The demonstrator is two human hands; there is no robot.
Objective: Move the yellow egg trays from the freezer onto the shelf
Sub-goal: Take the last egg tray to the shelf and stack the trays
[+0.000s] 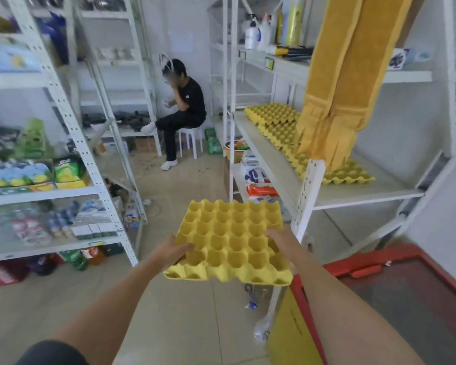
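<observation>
Egg tray (pixel 229 241) held level; left fingers (pixel 181 248) and right fingers (pixel 274 234) pinching opposite edges.

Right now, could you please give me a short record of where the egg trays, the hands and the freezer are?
held tray: yellow egg tray, empty, roughly level above the floor
left hand: grip on the tray's left edge
right hand: grip on the tray's right edge
shelf: white, ahead to the right
trays on shelf: several, in a row
hanging cloth: yellow, partly hides that row
freezer: red-rimmed, lower right
</observation>
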